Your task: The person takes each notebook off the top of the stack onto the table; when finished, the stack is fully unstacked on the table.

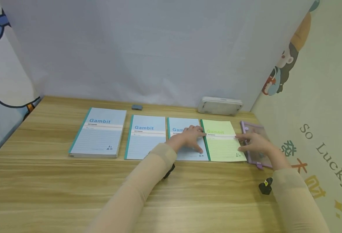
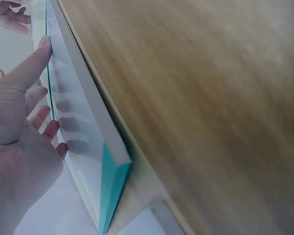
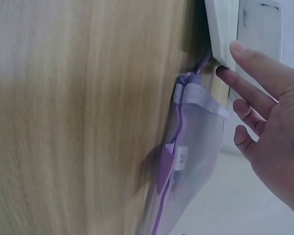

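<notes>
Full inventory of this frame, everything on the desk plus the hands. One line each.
blue notebooks: 3, light blue with teal spines, left and middle of the row on the desk
green notebook: 1, pale green, right end of the row
mesh pouch: 1, purple, right of the green notebook
white case: 1, white, at the back wall
small grey object: 1, behind the notebooks
desk: 1, light wood
left hand: flat on the third blue notebook
right hand: fingers at the green notebook's right edge, over the pouch
</notes>
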`<state>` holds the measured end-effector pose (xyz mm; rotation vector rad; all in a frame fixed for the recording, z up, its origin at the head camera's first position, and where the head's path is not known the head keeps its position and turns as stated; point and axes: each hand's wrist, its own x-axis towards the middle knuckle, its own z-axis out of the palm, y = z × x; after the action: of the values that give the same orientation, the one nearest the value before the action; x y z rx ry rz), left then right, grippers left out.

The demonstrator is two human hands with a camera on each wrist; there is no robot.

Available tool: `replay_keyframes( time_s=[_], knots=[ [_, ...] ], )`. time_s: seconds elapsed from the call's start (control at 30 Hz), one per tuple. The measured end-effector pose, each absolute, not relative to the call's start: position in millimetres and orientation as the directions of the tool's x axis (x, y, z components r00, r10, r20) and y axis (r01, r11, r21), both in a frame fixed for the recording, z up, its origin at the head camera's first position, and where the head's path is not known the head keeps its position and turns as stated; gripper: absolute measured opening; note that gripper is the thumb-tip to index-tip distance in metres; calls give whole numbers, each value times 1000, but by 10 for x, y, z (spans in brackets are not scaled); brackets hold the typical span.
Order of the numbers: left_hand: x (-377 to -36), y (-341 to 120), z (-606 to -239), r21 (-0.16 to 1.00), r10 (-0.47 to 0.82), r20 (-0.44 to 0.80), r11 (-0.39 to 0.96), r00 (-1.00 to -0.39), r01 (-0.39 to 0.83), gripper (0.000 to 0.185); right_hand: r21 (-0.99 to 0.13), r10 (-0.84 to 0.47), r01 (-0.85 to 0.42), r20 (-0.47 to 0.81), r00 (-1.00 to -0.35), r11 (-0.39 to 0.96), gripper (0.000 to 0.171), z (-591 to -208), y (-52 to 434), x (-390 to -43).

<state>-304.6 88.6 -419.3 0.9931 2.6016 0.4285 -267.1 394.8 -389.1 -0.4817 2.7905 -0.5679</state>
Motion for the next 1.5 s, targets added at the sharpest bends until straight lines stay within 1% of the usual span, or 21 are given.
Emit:
replay_keyframes(
  time_s=[0.13, 0.33, 0.47, 0.57, 0.77, 0.83, 0.9, 0.97, 1.03, 1.13, 1.27, 1.37, 1.5],
  knots=[
    [-3050, 860, -4187, 388, 694, -182, 701, -696, 598, 81, -401, -355, -262, -177, -918, 878, 61, -3877, 3927, -2683],
    [-3060, 792, -4181, 430, 711, -150, 673, -687, 602, 83, -349, -337, -270, -149, -930, 897, 56, -3834, 3884, -2698],
    [-3052, 716, -4130, 460, 715, -111, 653, -690, 602, 83, -356, -344, -276, -143, -928, 893, 55, -3795, 3859, -2703],
    [-3039, 641, -4057, 470, 724, -87, 636, -685, 612, 82, -375, -366, -301, -115, -923, 877, 55, -3743, 3816, -2695],
    [-2988, 427, -3870, 517, 737, -59, 600, -673, 611, 82, -332, -471, -446, 6, -882, 831, 53, -3582, 3657, -2680],
    [-2973, 335, -3805, 531, 739, -48, 589, -673, 609, 82, -339, -490, -463, 7, -872, 819, 54, -3498, 3571, -2674],
    [-2958, 241, -3734, 537, 744, -29, 575, -667, 618, 83, -360, -488, -452, -9, -873, 816, 56, -3414, 3482, -2670],
    [-2949, 144, -3673, 528, 746, -4, 567, -666, 632, 84, -387, -489, -444, -21, -872, 808, 58, -3341, 3389, -2672],
    [-2933, 38, -3607, 515, 747, 14, 565, -665, 645, 84, -389, -501, -455, -19, -865, 801, 60, -3278, 3292, -2673],
    [-2895, -145, -3506, 492, 736, 23, 580, -676, 649, 85, -376, -534, -496, 3, -845, 783, 60, -3188, 3119, -2665],
    [-2813, -434, -3356, 514, 711, 16, 598, -703, 615, 86, -357, -562, -532, 24, -827, 768, 61, -3083, 2867, -2643],
    [-2751, -650, -3265, 495, 689, 43, 614, -723, 615, 85, -342, -582, -557, 37, -813, 757, 62, -3007, 2669, -2629],
    [-2666, -943, -3188, 452, 648, 90, 650, -756, 611, 84, -311, -637, -626, 77, -767, 715, 62, -2917, 2393, -2619]
  ],
)
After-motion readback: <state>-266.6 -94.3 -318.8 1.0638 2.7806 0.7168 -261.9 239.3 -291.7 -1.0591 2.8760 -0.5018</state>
